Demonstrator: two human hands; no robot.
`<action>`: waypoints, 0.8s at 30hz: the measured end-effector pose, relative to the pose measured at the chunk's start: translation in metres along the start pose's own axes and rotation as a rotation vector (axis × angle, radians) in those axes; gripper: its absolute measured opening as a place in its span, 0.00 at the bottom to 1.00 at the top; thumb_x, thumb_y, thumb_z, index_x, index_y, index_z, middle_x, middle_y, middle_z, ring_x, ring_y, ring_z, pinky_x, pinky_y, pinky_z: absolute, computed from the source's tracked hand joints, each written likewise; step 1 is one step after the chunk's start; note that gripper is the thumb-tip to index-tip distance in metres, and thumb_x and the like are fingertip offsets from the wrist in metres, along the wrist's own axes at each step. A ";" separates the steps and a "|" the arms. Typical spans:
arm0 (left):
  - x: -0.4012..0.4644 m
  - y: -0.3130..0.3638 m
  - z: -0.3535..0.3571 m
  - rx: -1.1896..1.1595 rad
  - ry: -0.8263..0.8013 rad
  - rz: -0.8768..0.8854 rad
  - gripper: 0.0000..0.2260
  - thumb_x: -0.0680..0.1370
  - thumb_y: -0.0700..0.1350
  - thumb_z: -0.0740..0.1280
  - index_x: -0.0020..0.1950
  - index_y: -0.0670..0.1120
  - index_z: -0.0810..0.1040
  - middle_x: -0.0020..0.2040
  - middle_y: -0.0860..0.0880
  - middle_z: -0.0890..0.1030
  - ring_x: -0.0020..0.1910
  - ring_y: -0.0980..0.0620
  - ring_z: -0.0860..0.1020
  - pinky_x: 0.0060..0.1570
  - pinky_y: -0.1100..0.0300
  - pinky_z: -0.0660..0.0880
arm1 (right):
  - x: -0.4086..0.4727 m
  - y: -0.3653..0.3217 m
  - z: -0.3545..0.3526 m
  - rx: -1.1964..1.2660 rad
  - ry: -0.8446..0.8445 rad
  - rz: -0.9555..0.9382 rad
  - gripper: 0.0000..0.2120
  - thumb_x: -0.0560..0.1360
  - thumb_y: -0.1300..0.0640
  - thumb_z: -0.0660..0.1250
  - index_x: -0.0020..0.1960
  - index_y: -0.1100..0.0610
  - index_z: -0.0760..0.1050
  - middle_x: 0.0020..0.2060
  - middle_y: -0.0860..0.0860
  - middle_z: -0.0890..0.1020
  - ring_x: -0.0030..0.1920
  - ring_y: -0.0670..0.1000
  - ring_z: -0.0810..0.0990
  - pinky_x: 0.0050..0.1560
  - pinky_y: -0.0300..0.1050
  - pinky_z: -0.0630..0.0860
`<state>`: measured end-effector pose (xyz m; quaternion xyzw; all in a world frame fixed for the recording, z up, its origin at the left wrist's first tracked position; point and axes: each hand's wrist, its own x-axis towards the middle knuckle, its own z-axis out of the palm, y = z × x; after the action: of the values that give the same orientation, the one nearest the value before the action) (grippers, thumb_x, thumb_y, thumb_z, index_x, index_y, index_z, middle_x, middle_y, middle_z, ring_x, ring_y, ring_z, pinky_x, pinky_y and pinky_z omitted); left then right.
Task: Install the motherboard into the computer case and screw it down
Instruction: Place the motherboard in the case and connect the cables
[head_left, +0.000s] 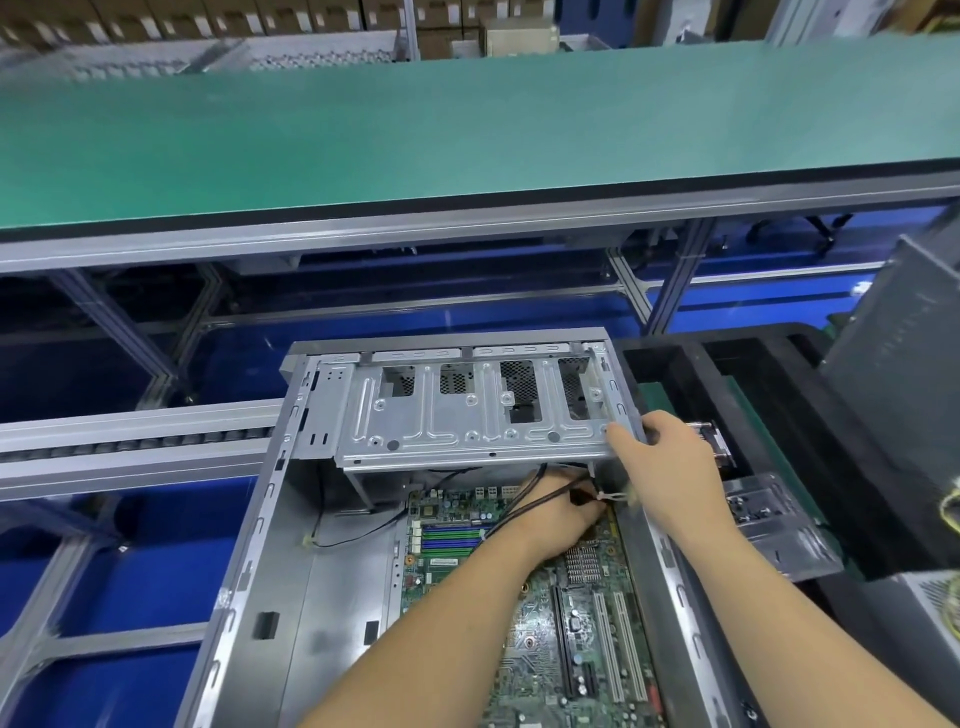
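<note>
An open grey computer case (249, 561) lies on its side in front of me. The green motherboard (561, 623) lies inside it, along the right wall. A silver drive cage (467, 410) spans the far end of the case. My right hand (670, 462) grips the cage's right corner. My left hand (561, 512) reaches under the cage at the board's far edge and holds a bundle of black cables (524, 499); its fingertips are hidden.
A green conveyor belt (467, 135) runs across the back on an aluminium frame. A roller rail (130, 441) lies left of the case. A black tray (727, 384) and a grey box (898, 364) sit to the right, with a plastic-bagged part (774, 525) beside the case.
</note>
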<state>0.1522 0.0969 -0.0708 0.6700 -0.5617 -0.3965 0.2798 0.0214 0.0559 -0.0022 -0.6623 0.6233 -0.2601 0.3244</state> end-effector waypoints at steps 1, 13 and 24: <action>0.001 0.001 -0.001 -0.017 0.008 0.000 0.09 0.75 0.47 0.68 0.35 0.52 0.74 0.32 0.54 0.77 0.31 0.57 0.74 0.33 0.59 0.72 | 0.000 0.000 0.000 0.003 0.000 -0.003 0.14 0.76 0.43 0.66 0.43 0.52 0.70 0.31 0.47 0.74 0.30 0.48 0.72 0.32 0.46 0.67; 0.004 -0.007 -0.006 -0.206 -0.020 -0.219 0.08 0.77 0.50 0.69 0.41 0.49 0.74 0.29 0.52 0.74 0.21 0.58 0.71 0.22 0.67 0.66 | 0.004 0.021 -0.009 0.376 -0.061 0.135 0.14 0.83 0.46 0.63 0.44 0.49 0.82 0.38 0.43 0.85 0.38 0.39 0.82 0.41 0.40 0.74; 0.000 -0.005 -0.004 -0.019 -0.021 -0.076 0.05 0.78 0.48 0.67 0.42 0.52 0.77 0.33 0.51 0.77 0.26 0.56 0.72 0.23 0.65 0.69 | -0.012 0.049 0.009 0.375 -0.030 0.175 0.16 0.82 0.64 0.62 0.40 0.50 0.79 0.39 0.44 0.82 0.40 0.42 0.77 0.32 0.25 0.70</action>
<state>0.1582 0.0978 -0.0723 0.6838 -0.5352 -0.4193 0.2649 -0.0052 0.0681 -0.0447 -0.5374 0.6142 -0.3324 0.4728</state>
